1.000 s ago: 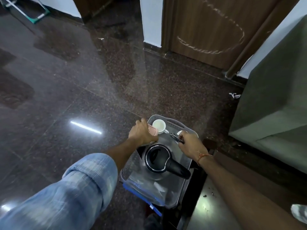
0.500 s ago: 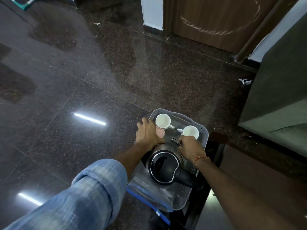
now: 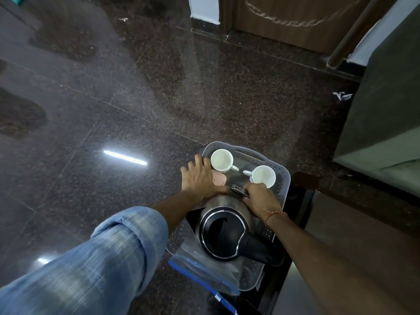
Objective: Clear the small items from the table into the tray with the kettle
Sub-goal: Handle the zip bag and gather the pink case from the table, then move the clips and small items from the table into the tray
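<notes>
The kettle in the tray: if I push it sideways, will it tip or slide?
The kettle looks wide and squat, so it probably slides rather than tips. Its side handle may make it turn. The plastic bag beside it might ease slipping.

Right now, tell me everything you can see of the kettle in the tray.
The kettle stands upright in the near half of the clear perforated tray, seen from above. Its body looks like brushed steel, with a glossy black lid ringed by a chrome band, lid closed. A thick black handle points toward the near right. The left hand and right hand lie just beyond its far side; whether either touches it is unclear. A clear plastic bag with a blue strip lies against its near side.
</notes>
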`<state>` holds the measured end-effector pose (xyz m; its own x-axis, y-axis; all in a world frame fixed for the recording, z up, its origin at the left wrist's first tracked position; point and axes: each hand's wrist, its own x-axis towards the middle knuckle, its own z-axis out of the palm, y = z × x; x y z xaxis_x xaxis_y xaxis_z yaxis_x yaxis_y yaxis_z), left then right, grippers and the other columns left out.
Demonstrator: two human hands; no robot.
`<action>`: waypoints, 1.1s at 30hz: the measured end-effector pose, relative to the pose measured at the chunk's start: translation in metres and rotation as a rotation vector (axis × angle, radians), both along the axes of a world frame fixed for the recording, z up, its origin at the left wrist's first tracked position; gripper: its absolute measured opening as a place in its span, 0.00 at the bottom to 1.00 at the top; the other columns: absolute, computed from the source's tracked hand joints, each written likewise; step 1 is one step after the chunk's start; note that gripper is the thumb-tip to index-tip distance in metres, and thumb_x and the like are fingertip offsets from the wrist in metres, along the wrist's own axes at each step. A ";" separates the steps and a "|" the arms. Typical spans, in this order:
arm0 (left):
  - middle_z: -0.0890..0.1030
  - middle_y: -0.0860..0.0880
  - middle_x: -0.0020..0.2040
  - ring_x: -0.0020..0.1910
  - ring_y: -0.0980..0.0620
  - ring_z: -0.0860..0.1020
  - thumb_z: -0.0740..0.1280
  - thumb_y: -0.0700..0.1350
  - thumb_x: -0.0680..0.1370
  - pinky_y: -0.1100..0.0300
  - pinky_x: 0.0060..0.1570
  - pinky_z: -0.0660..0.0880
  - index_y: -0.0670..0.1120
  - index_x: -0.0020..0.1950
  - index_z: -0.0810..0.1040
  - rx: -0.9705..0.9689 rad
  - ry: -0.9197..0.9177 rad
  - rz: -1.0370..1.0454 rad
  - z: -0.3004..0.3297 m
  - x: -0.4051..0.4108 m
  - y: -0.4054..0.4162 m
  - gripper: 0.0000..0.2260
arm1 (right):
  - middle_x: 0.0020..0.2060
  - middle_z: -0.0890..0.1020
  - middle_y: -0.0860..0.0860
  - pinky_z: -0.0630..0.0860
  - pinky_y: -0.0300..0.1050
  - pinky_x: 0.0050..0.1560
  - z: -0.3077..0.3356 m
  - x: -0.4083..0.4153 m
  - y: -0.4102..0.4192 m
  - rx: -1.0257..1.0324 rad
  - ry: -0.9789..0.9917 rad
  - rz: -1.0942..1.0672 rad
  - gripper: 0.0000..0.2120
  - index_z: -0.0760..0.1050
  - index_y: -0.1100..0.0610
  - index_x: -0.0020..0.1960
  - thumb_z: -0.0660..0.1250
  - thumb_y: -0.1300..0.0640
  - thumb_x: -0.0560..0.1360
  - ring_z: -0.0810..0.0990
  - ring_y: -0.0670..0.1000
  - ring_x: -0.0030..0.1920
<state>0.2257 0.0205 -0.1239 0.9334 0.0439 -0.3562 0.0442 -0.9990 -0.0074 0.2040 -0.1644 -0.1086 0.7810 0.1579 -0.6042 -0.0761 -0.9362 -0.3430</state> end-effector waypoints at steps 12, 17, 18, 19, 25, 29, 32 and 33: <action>0.68 0.44 0.59 0.53 0.40 0.74 0.52 0.85 0.50 0.44 0.49 0.71 0.44 0.60 0.67 0.016 -0.022 -0.012 -0.007 -0.002 0.005 0.55 | 0.51 0.81 0.62 0.78 0.54 0.52 -0.010 0.001 0.002 -0.045 -0.046 0.067 0.10 0.76 0.56 0.55 0.61 0.59 0.77 0.80 0.65 0.54; 0.67 0.45 0.61 0.57 0.40 0.73 0.54 0.85 0.52 0.42 0.52 0.71 0.46 0.63 0.65 -0.007 0.013 -0.016 0.006 -0.005 0.008 0.54 | 0.54 0.79 0.61 0.77 0.54 0.53 0.003 -0.002 0.000 -0.050 -0.029 0.056 0.12 0.74 0.57 0.59 0.64 0.57 0.76 0.79 0.65 0.56; 0.67 0.45 0.61 0.57 0.40 0.73 0.54 0.85 0.53 0.42 0.52 0.71 0.46 0.63 0.65 -0.013 0.015 -0.022 0.011 -0.006 0.009 0.53 | 0.54 0.79 0.61 0.77 0.54 0.53 0.007 -0.003 -0.001 -0.052 -0.030 0.048 0.12 0.74 0.57 0.59 0.64 0.57 0.76 0.79 0.65 0.56; 0.67 0.46 0.61 0.57 0.40 0.73 0.54 0.84 0.53 0.42 0.52 0.71 0.47 0.63 0.65 -0.017 0.019 -0.029 0.016 -0.006 0.010 0.53 | 0.54 0.79 0.61 0.77 0.54 0.53 0.012 -0.004 -0.003 -0.057 -0.036 0.042 0.12 0.74 0.57 0.58 0.63 0.58 0.76 0.79 0.65 0.55; 0.69 0.45 0.62 0.58 0.40 0.73 0.62 0.77 0.61 0.43 0.53 0.73 0.48 0.65 0.63 0.016 -0.022 -0.135 0.067 0.001 0.011 0.43 | 0.56 0.81 0.59 0.78 0.51 0.55 0.063 -0.002 -0.011 -0.006 -0.117 -0.034 0.14 0.76 0.56 0.60 0.63 0.59 0.75 0.80 0.62 0.57; 0.71 0.45 0.60 0.56 0.41 0.73 0.63 0.74 0.63 0.45 0.50 0.72 0.48 0.63 0.66 -0.013 -0.132 -0.255 0.126 0.022 -0.007 0.40 | 0.55 0.82 0.57 0.78 0.50 0.55 0.122 0.011 -0.036 0.032 -0.215 -0.098 0.14 0.78 0.54 0.59 0.66 0.57 0.74 0.81 0.60 0.56; 0.71 0.44 0.61 0.58 0.40 0.73 0.64 0.72 0.65 0.43 0.52 0.72 0.47 0.65 0.65 -0.072 -0.195 -0.352 0.177 0.038 -0.043 0.38 | 0.54 0.83 0.55 0.79 0.49 0.56 0.176 0.009 -0.074 0.032 -0.310 -0.205 0.14 0.79 0.51 0.59 0.67 0.55 0.73 0.81 0.58 0.55; 0.71 0.44 0.61 0.58 0.40 0.72 0.64 0.72 0.66 0.42 0.52 0.71 0.47 0.64 0.66 -0.096 -0.213 -0.387 0.195 0.041 -0.061 0.37 | 0.54 0.83 0.54 0.79 0.49 0.57 0.194 0.004 -0.091 0.024 -0.353 -0.240 0.14 0.79 0.50 0.59 0.67 0.55 0.73 0.81 0.57 0.56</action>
